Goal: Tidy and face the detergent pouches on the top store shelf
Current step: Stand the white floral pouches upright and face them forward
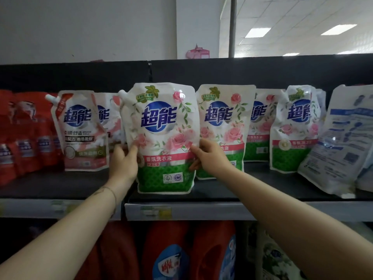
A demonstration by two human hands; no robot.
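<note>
A white rose-printed detergent pouch (pixel 164 136) with a green base stands upright near the front edge of the top shelf (pixel 262 196), label facing me. My left hand (pixel 123 161) grips its left side, thumb on the front. My right hand (pixel 210 156) pinches its right edge. Behind and to the right stand more rose pouches (pixel 222 128), (pixel 294 128), set further back. A pink-and-white pouch (pixel 80 130) stands to the left.
Red pouches (pixel 24 134) fill the shelf's far left. At the far right a white pouch (pixel 341 138) leans with its back label facing out. Red detergent jugs (pixel 167 251) sit on the shelf below. Price tags run along the shelf lip.
</note>
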